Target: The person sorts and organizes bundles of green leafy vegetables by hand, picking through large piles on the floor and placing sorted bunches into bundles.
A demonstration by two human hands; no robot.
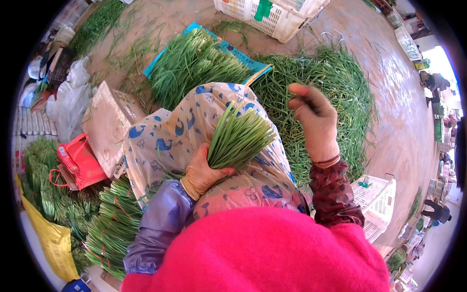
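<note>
My left hand (204, 173), in a tan glove, is shut on a bunch of long green stalks (239, 140) that look like garlic chives. The bunch rests over my lap, on a whale-print plastic apron (175, 135), its cut-looking ends fanned up and to the right. My right hand (314, 118), gloved with bare fingertips, is raised above a loose heap of green leaves (335, 80). It is blurred, with its fingers bent, and whether something thin is between them cannot be told. Beyond my knees, more stalks (199, 67) lie in layers on a blue sheet (264, 69).
Tied bundles (113, 222) are stacked at the lower left, beside a red bag (82, 164) and a dusty box (109, 124). A white crate (270, 16) stands ahead, another crate (375, 204) at the right. People (436, 211) are in the distance at the right.
</note>
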